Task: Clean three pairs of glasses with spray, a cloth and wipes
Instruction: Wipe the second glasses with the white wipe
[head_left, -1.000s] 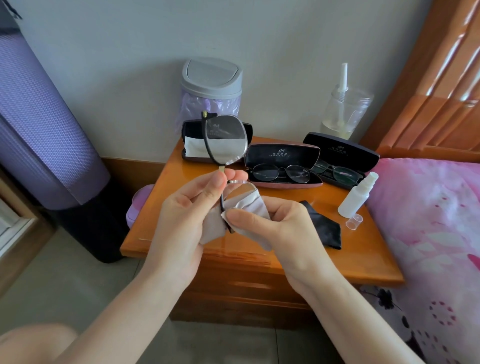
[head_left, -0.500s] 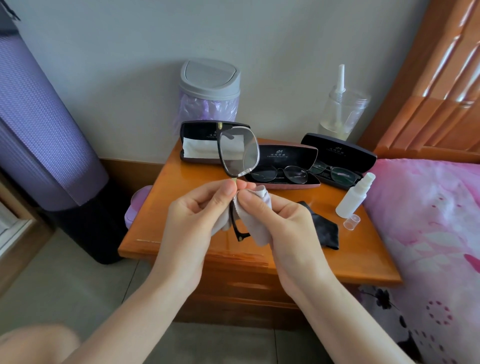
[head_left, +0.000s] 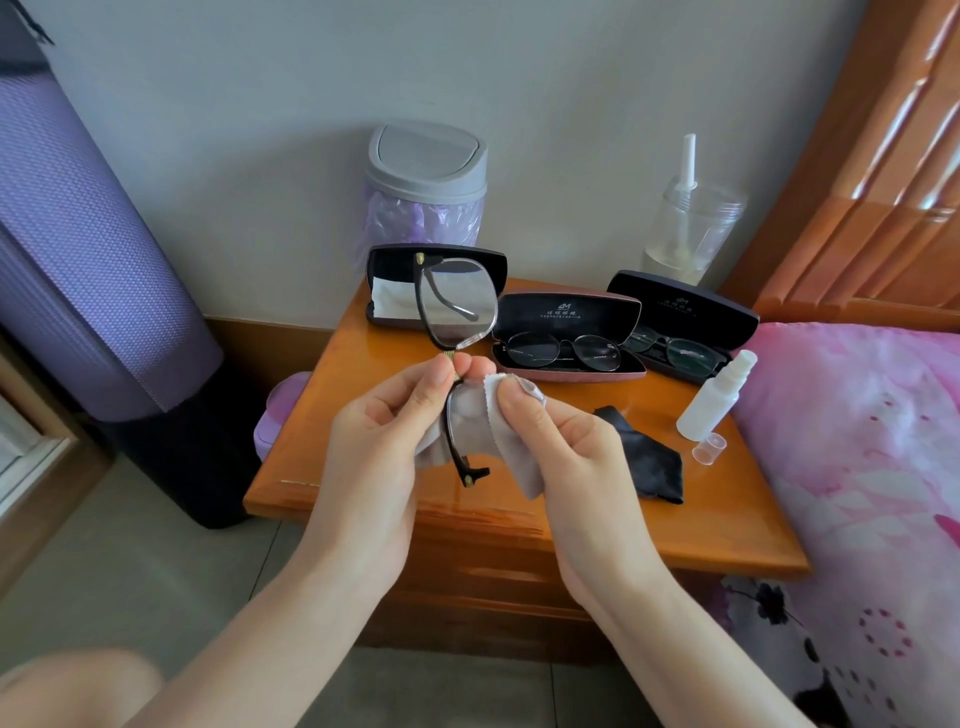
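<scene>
Head camera view: we look down at our two hands above a wooden bedside table (head_left: 519, 525). Our left hand (head_left: 384, 436) pinches the bridge of a pair of black-framed glasses (head_left: 456, 306) between thumb and forefinger, so the frame stands on end, one lens up and one down. Our right hand (head_left: 566, 447) holds a grey cloth (head_left: 511, 452) wrapped over the lower lens, thumb on the near side and fingers behind, closed on the lens through the cloth.

On the table behind, three cases lie open in a row. The left case (head_left: 395, 291) holds only a white cloth; the middle case (head_left: 569, 332) and the right case (head_left: 685, 322) each hold a pair of dark glasses. A small white spray bottle (head_left: 714, 397) stands near the right edge with its clear cap (head_left: 709, 448) just beside it, and a black cloth (head_left: 647, 454) lies crumpled near our right hand. A grey bin (head_left: 426, 182) stands at the wall.
</scene>
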